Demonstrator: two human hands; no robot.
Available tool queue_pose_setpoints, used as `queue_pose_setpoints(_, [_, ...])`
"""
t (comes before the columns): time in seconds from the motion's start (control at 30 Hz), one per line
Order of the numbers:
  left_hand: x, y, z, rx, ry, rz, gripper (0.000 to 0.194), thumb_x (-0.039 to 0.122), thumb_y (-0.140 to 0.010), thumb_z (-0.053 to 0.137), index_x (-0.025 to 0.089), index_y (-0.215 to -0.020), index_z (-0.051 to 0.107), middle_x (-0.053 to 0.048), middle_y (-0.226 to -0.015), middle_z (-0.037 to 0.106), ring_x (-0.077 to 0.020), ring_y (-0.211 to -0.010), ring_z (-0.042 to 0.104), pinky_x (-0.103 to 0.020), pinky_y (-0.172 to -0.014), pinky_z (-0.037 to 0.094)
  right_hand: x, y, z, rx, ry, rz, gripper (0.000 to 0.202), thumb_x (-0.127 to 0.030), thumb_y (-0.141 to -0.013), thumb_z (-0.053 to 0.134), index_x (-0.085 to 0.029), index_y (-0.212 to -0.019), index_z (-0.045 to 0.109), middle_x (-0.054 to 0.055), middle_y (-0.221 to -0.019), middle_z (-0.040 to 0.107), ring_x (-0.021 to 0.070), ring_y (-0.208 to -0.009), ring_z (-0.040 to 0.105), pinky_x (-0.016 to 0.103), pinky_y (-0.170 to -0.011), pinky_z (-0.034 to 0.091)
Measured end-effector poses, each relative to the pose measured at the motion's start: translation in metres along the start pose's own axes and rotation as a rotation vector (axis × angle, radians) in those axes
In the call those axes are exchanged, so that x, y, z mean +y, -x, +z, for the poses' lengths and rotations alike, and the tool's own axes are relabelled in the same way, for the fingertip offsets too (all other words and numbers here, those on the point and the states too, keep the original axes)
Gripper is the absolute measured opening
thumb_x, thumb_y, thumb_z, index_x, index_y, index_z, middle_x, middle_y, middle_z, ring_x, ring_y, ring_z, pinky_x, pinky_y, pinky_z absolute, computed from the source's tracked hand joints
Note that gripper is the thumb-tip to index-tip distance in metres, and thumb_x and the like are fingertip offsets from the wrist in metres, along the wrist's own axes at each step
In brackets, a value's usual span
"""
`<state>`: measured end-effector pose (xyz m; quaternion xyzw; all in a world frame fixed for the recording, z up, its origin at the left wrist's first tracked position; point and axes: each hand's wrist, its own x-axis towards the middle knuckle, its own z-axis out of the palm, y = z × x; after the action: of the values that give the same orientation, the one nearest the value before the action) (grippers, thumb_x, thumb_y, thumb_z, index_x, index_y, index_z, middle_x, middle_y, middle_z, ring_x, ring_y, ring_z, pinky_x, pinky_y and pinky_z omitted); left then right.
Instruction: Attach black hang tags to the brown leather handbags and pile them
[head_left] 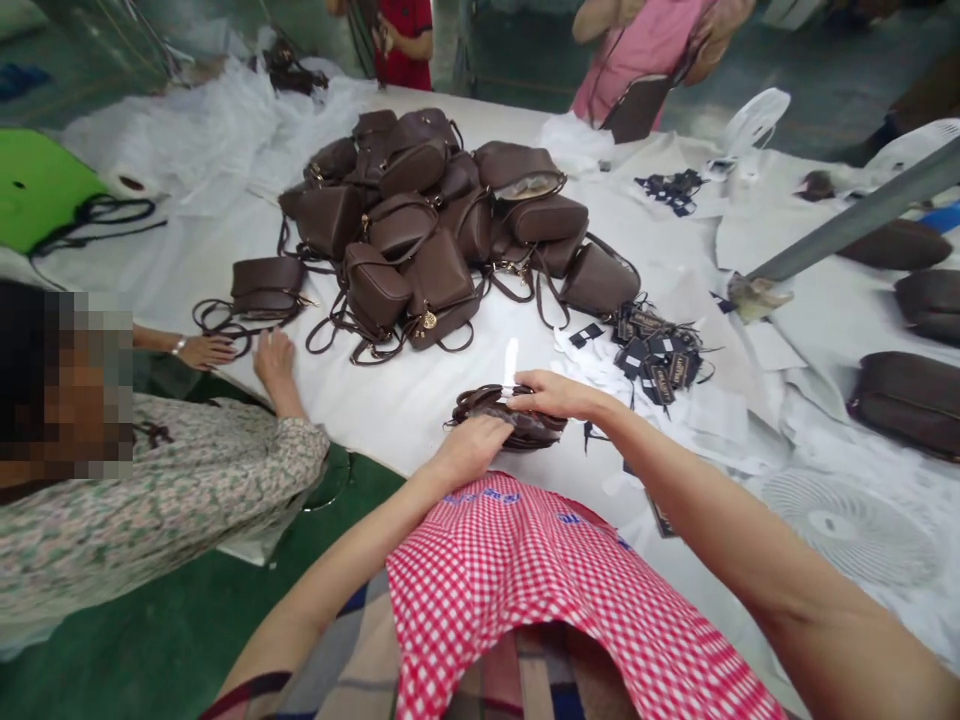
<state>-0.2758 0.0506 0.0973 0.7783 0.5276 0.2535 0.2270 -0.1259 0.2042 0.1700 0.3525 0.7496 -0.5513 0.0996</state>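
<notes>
A small dark brown handbag (541,432) lies at the table's near edge, right in front of my checked apron. My left hand (478,447) is closed over its left side, the fingers resting on the bag. From the right, my right hand (553,394) reaches over the top and grips the bag's bundled straps with its fingers together. A white strip (511,360) stands up from the straps at my right fingertips. Whether those fingers also hold the strip is hard to tell.
A big heap of brown handbags (420,215) covers the table's middle. Black hang tags (660,350) lie to the right, near a grey pole (855,215) and a white fan (840,525). At left, a co-worker's hands (276,362) are by another bag (266,287). Two people stand across the table.
</notes>
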Motion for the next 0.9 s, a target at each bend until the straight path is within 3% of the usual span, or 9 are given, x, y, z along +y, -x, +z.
queue_pose_setpoints(0.1, [-0.003, -0.008, 0.028, -0.066, 0.065, -0.069, 0.024, 0.015, -0.089, 0.044, 0.015, -0.106, 0.061, -0.011, -0.107, 0.066, -0.0230, -0.105, 0.061, -0.040, -0.097, 0.047, 0.004, 0.006, 0.009, -0.262, -0.283, 0.061, 0.028, -0.044, -0.075, 0.064, -0.017, -0.081, 0.059, 0.000, -0.061, 0.062, 0.0111, -0.047, 0.052, 0.021, -0.043, 0.037])
queue_pose_setpoints(0.2, [-0.004, -0.015, 0.043, -0.036, 0.110, -0.144, 0.023, 0.015, -0.091, 0.041, 0.015, -0.093, 0.064, -0.009, -0.097, 0.067, -0.0238, -0.098, 0.062, -0.036, -0.091, 0.049, 0.014, 0.007, 0.024, -0.425, -0.313, 0.054, 0.028, -0.039, -0.076, 0.064, -0.018, -0.094, 0.060, 0.001, -0.075, 0.066, 0.0131, -0.061, 0.059, 0.020, -0.047, 0.045])
queue_pose_setpoints(0.27, [-0.003, -0.015, 0.048, -0.020, 0.065, -0.183, 0.025, 0.011, -0.091, 0.039, 0.013, -0.090, 0.064, -0.011, -0.094, 0.067, -0.0255, -0.096, 0.062, -0.038, -0.091, 0.048, 0.023, 0.003, 0.031, -0.346, -0.179, 0.041, 0.020, -0.033, -0.081, 0.058, -0.018, -0.094, 0.059, 0.001, -0.076, 0.065, 0.0140, -0.065, 0.060, 0.022, -0.053, 0.048])
queue_pose_setpoints(0.4, [-0.002, -0.012, 0.054, -0.081, -0.097, -0.229, 0.026, 0.008, -0.089, 0.036, 0.009, -0.097, 0.061, -0.017, -0.091, 0.065, -0.0286, -0.090, 0.063, -0.045, -0.082, 0.050, 0.041, -0.013, 0.034, -0.067, 0.244, 0.032, 0.009, -0.025, -0.085, 0.052, -0.017, -0.083, 0.058, 0.006, -0.080, 0.066, 0.0179, -0.075, 0.061, 0.029, -0.072, 0.048])
queue_pose_setpoints(0.47, [-0.004, -0.013, 0.059, -0.084, -0.108, -0.260, 0.027, 0.008, -0.089, 0.034, 0.008, -0.098, 0.060, -0.018, -0.089, 0.065, -0.0282, -0.087, 0.063, -0.045, -0.080, 0.051, 0.047, -0.019, 0.032, -0.040, 0.361, -0.013, 0.008, -0.024, -0.084, 0.054, -0.018, -0.082, 0.058, 0.007, -0.084, 0.067, 0.0203, -0.081, 0.061, 0.031, -0.077, 0.047])
queue_pose_setpoints(0.6, [-0.007, -0.013, 0.073, -0.047, -0.039, -0.350, 0.034, 0.004, -0.087, 0.031, 0.011, -0.082, 0.063, -0.016, -0.076, 0.065, -0.0265, -0.078, 0.062, -0.043, -0.079, 0.050, 0.055, -0.023, 0.035, -0.082, 0.288, -0.213, 0.005, -0.021, -0.082, 0.057, -0.020, -0.086, 0.060, 0.005, -0.086, 0.067, 0.0206, -0.082, 0.061, 0.032, -0.080, 0.047])
queue_pose_setpoints(0.7, [-0.006, -0.011, 0.079, -0.023, 0.011, -0.365, 0.032, 0.006, -0.088, 0.034, 0.014, -0.077, 0.064, -0.014, -0.075, 0.065, -0.0271, -0.079, 0.062, -0.042, -0.079, 0.049, 0.063, -0.023, 0.042, -0.035, 0.246, -0.317, 0.013, -0.017, -0.080, 0.058, -0.021, -0.092, 0.063, 0.005, -0.092, 0.067, 0.0216, -0.090, 0.061, 0.033, -0.086, 0.046])
queue_pose_setpoints(0.8, [-0.004, -0.013, 0.080, 0.010, 0.019, -0.387, 0.028, 0.006, -0.086, 0.038, 0.012, -0.078, 0.065, -0.015, -0.078, 0.066, -0.0289, -0.086, 0.062, -0.044, -0.084, 0.046, 0.072, -0.027, 0.052, 0.032, 0.302, -0.224, 0.017, -0.008, -0.078, 0.055, -0.017, -0.089, 0.064, 0.010, -0.089, 0.066, 0.0234, -0.087, 0.062, 0.035, -0.085, 0.046])
queue_pose_setpoints(0.9, [-0.005, -0.019, 0.077, -0.064, -0.031, -0.421, 0.029, 0.003, -0.084, 0.040, 0.012, -0.068, 0.064, -0.013, -0.068, 0.064, -0.0285, -0.080, 0.062, -0.045, -0.080, 0.045, 0.080, -0.039, 0.067, 0.077, 0.262, -0.099, 0.011, -0.007, -0.078, 0.056, -0.017, -0.076, 0.061, 0.013, -0.077, 0.066, 0.0264, -0.084, 0.064, 0.037, -0.082, 0.048])
